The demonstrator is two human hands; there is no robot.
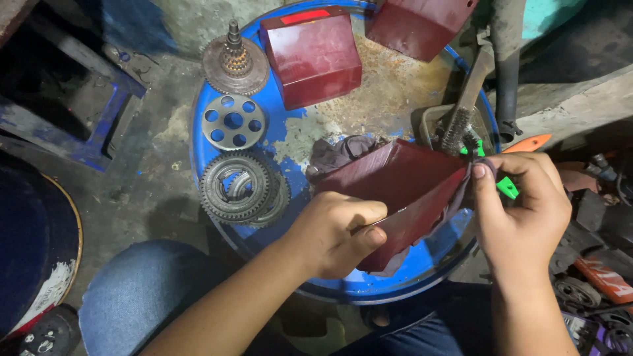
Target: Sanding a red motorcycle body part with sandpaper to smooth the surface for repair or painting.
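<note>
A blue drum top [422, 264] with rusty patches serves as the table. On it lie a geared shaft [235, 60], a perforated disc [233, 122], stacked ring gears [241, 188], a dark red box [311, 58] and what may be a dark rag [339, 153].

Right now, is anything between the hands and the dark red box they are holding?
Partly. The left hand grips the dark red box directly at its lower edge. At the right hand, a dark cloth seems to lie between the fingers and the box's right edge.
</note>
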